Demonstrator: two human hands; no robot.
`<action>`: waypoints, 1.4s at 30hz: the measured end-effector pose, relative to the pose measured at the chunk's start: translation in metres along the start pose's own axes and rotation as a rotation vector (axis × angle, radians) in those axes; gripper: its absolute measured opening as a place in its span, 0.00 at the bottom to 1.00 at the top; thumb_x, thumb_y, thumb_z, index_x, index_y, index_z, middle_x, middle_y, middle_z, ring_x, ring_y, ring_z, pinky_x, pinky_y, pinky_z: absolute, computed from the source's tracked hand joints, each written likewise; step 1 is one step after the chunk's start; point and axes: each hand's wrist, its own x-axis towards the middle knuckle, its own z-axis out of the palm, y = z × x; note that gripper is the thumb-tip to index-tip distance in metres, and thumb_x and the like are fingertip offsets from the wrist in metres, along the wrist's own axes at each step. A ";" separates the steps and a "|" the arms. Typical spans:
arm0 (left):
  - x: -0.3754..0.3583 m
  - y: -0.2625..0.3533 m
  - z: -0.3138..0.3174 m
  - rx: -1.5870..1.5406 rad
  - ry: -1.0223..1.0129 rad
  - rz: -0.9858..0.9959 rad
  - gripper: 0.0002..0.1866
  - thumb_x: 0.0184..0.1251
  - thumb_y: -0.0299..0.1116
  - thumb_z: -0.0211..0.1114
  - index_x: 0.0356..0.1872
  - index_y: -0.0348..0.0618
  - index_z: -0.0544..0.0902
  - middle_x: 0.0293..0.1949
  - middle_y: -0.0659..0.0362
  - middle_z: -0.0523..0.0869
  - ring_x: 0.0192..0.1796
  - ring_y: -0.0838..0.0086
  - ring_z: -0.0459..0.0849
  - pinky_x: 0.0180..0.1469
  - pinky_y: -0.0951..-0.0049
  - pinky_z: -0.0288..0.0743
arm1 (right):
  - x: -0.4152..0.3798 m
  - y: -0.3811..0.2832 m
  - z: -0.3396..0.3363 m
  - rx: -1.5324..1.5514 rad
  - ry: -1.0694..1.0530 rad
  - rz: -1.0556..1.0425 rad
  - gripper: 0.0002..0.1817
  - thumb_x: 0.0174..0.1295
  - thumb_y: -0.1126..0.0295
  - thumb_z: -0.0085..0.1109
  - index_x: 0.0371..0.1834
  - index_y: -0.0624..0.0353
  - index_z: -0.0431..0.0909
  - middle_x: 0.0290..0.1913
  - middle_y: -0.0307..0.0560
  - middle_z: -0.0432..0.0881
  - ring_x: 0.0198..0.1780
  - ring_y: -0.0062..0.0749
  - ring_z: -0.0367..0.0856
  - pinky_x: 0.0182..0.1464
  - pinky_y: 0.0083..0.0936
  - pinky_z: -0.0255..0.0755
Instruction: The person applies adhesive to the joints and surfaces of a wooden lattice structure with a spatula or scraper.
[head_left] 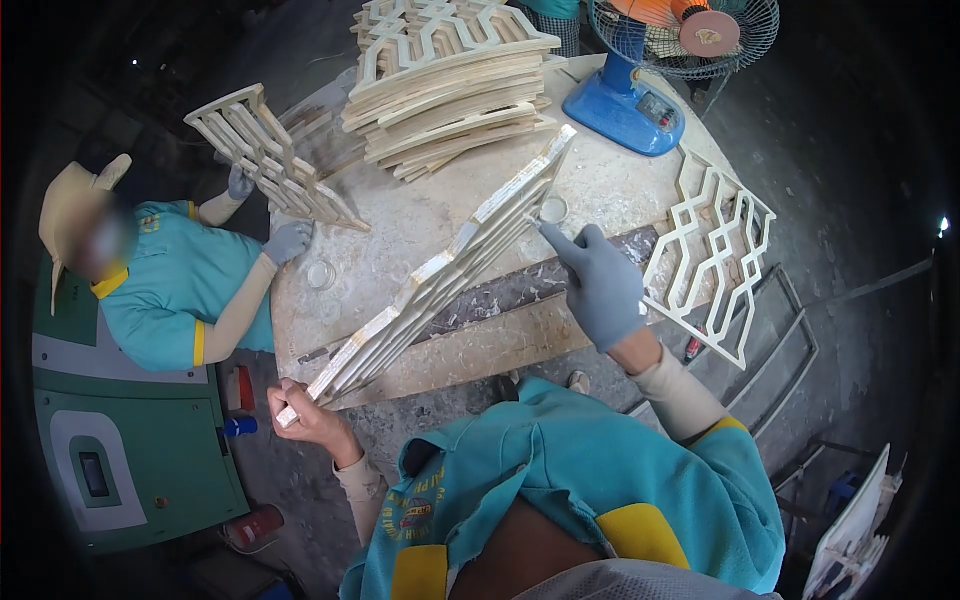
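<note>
A pale wooden lattice panel (415, 283) stands on its edge, slanting across the round table (400, 225). My left hand (310, 420), bare, is closed around the panel's near lower end. My right hand (603, 285) wears a grey glove; its index finger points at the panel's far part, beside a small round clear dish (553, 209). The other fingers are curled, and whether they hold anything is hidden. Under the panel runs a dark, white-stained strip (480, 303) on the table.
A co-worker (190, 270) at the left holds another lattice panel (280, 160) near a second dish (321, 275). Stacked panels (450, 100) stand at the back, beside a blue-based fan (625, 107). One more panel (712, 250) overhangs the right edge, near a metal frame (790, 370).
</note>
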 end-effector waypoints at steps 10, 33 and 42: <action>-0.003 -0.006 -0.005 -0.013 0.002 0.013 0.22 0.72 0.27 0.57 0.19 0.46 0.57 0.21 0.69 0.57 0.25 0.82 0.55 0.28 0.73 0.48 | 0.026 -0.004 -0.005 -0.054 -0.068 -0.024 0.32 0.60 0.77 0.56 0.67 0.34 0.76 0.37 0.50 0.77 0.31 0.47 0.83 0.31 0.40 0.77; -0.005 -0.005 -0.005 -0.038 0.014 -0.008 0.22 0.72 0.26 0.57 0.19 0.45 0.57 0.22 0.69 0.57 0.26 0.82 0.54 0.28 0.73 0.48 | 0.016 -0.004 -0.003 -0.098 -0.059 -0.012 0.32 0.59 0.77 0.58 0.67 0.32 0.77 0.36 0.49 0.76 0.31 0.47 0.83 0.31 0.42 0.78; -0.006 0.001 -0.003 -0.001 0.008 0.022 0.21 0.73 0.27 0.58 0.19 0.43 0.58 0.22 0.68 0.58 0.26 0.82 0.55 0.30 0.72 0.49 | 0.029 0.020 0.001 -0.027 -0.008 0.001 0.33 0.61 0.75 0.58 0.70 0.31 0.74 0.38 0.50 0.77 0.29 0.48 0.82 0.30 0.41 0.77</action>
